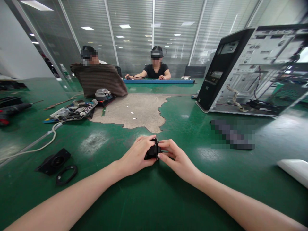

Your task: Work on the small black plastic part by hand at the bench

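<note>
Two hands point(138, 156) point(178, 160), one black part point(152, 152), one computer case point(250, 73).

Bright, even ceiling-panel light, soft glare on the green table point(101, 141), wide-angle stretching at edges.

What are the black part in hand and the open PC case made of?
The small black part looks like matte black plastic: dull, no glint, mostly covered. The open PC case shows bare grey sheet metal inside, punched and folded; its black front panel is probably plastic.
</note>
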`<state>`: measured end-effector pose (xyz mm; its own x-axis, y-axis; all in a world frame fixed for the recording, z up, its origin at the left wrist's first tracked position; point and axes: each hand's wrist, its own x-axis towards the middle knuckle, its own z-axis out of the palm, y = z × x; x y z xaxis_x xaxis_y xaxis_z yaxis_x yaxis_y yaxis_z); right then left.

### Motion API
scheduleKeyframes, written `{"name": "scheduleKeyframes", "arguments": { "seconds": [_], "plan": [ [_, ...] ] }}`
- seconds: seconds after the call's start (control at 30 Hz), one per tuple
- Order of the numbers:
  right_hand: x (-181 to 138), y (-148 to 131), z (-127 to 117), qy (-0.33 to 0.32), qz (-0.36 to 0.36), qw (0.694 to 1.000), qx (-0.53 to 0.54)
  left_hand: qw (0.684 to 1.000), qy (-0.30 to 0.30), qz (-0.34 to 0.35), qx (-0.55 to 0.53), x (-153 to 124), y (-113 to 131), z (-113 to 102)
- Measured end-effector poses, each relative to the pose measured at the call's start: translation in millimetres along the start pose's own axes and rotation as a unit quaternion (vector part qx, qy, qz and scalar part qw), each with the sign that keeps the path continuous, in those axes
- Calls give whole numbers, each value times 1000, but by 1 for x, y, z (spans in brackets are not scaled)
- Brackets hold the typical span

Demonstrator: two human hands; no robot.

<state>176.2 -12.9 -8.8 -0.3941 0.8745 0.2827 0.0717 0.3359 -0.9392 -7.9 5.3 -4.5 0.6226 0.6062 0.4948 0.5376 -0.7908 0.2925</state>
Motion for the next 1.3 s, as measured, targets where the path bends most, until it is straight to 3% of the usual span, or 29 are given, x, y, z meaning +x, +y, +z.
{"name": "scheduleKeyframes", "arguments": {
  "seconds": [0.43,0.63,0.9,1.3],
  "plan": [
    [1,-2,-1,-31,33,999,20,1000,21,13,-5,-2,-3,2],
    [2,-3,0,-8,46,998,33,999,34,30,5,-2,-1,3],
    [2,-4,-2,-10,43,999,-4,1000,10,-20,12,0,2,5],
    [2,-4,-1,1,31,999,22,998,-31,3,47,2,1,4]
  ]
}}
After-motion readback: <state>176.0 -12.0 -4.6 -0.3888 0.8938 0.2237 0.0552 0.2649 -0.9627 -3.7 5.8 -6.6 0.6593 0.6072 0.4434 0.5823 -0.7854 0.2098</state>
